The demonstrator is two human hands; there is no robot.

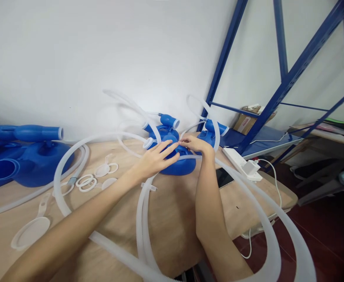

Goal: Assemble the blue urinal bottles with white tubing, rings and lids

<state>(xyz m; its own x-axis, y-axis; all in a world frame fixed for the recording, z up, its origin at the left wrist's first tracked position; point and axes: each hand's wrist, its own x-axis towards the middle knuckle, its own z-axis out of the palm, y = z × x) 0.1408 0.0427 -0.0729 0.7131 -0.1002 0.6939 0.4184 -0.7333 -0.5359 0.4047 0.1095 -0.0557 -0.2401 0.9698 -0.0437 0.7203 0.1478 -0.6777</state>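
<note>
I've got a wooden tabletop (179,219) here, pretty cluttered tbh. Blue jugs (47,160) crowd its left end, with more blue jugs (177,167) toward the far edge's middle and right corner. White rings (84,186) and a round lid (32,232) lie leftward; a phone (224,177) and power strip (238,161) sit by the right edge.

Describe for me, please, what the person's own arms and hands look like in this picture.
The bare left hand and bare right hand wear no gloves. The slender left forearm and right forearm are uncovered, with no sleeves in view. No watch, bracelet, cable or marking can be made out on either; finer details are too small to tell.
</note>
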